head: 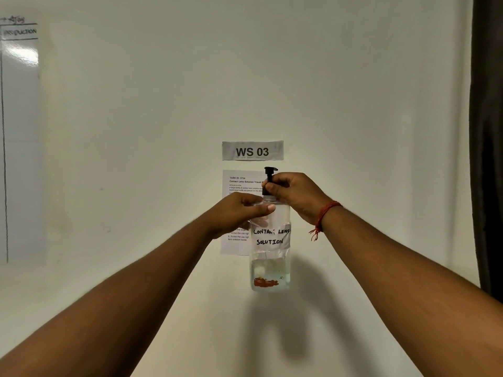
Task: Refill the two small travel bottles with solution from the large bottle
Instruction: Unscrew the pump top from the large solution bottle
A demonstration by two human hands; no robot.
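A large clear bottle (270, 257) with a handwritten label "Contact Lens Solution" is held up in front of the wall, with a little liquid at its bottom. My left hand (236, 213) grips its upper body, thumb across the front. My right hand (295, 194) has its fingers curled round the collar of the black pump cap (270, 175) at the neck. The pump head sticks up above my fingers. No small travel bottles are in view.
A white wall fills the view, with a "WS 03" sign (252, 151) and a printed task sheet (235, 213) behind the bottle. A whiteboard (19, 131) hangs at the left and a dark curtain (487, 131) at the right edge.
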